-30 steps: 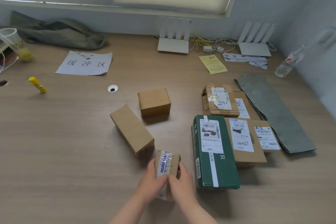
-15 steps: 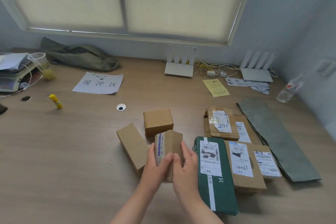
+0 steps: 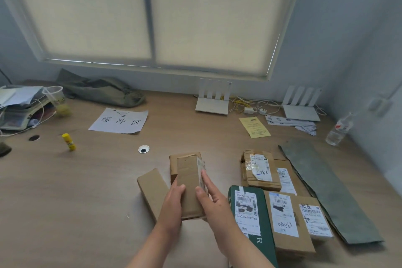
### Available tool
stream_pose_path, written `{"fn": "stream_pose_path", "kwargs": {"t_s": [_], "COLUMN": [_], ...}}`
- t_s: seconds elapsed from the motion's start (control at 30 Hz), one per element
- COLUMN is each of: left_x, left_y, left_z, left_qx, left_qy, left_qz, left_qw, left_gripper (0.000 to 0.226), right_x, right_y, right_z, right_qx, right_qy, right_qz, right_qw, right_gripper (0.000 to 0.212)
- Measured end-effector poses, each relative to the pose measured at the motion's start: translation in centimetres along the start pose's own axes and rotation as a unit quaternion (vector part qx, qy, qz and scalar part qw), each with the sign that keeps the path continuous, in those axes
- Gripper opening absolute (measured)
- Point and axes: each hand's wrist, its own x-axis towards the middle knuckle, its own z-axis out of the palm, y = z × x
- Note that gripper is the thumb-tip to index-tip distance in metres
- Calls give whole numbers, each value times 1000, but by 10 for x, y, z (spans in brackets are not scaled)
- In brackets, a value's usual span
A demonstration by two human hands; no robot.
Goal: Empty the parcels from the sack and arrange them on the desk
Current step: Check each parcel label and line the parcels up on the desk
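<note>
Head view: both forearms enter from the bottom edge and converge on a small brown parcel point(image 3: 190, 187) held between the two hands near the centre of the desk point(image 3: 65, 202). The left hand point(image 3: 173, 204) grips the parcel's left side, thumb lying over the top face, fingers wrapped out of sight beneath. The right hand point(image 3: 214, 200) is pressed flat against the parcel's right side with the fingers point(image 3: 206, 180) extended and together, pointing away from the body, and the thumb resting on the top face; it is not curled around the parcel. The parcel's long axis points away from the person, and a label strip runs along its right edge. Whether its underside touches the desk cannot be determined. Its far end overlaps a squat brown box point(image 3: 185, 156) in this view; a long brown box point(image 3: 152, 189) lies just beside the left hand, angled on the desk. To the right, a green box point(image 3: 266, 224) with a white shipping label lies just beside the right wrist, and against it a flat brown carton point(image 3: 291, 241) with two labels. Beyond these sits a taped carton point(image 3: 258, 169) marked in blue ink. A flattened grey-green sack point(image 3: 322, 187) lies along the right side of the desk, next to the cartons. A printed paper sheet point(image 3: 119, 121) and a yellow glue stick point(image 3: 69, 142) lie well apart at the left.
</note>
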Motion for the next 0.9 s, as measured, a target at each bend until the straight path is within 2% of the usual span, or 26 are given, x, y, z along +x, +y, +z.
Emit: {"fn": "stream_pose_path", "kwargs": {"t_s": [0.17,0.27,0.37,0.5,0.6,0.67,0.83,0.9], "left_x": [8,14,18,15,10,9,23,28], "left_y": [-9,-10,-12,-8,-11,-12,0,8], "left_z": [-4,3,8,14,19,21,9,5], "left_qx": [9,11,24,-14,-45,-48,-38,-36], "left_qy": [39,73,70,17,-19,-17,48,53], "left_qz": [-6,18,35,-9,-28,-32,-26,-21], "left_qw": [999,997,997,1000,998,998,998,998], "left_gripper": [48,41,39,34,68,74,59,42], "right_x": [-3,-4,-5,-6,-9,-9,-14,-14], "right_y": [-1,1,1,3,4,5,0,-1], "right_z": [-9,-14,-18,-23,-25,-29,-45,-49], "right_qx": [-45,-45,-48,-27,-22,-11,-11,15], "right_qy": [16,39,65,85,60,43,-9,28], "right_qz": [-31,-45,-58,-66,-47,-27,9,15], "right_qw": [998,997,995,994,997,999,1000,999], "right_gripper": [66,81,70,67,75,77,76,79]}}
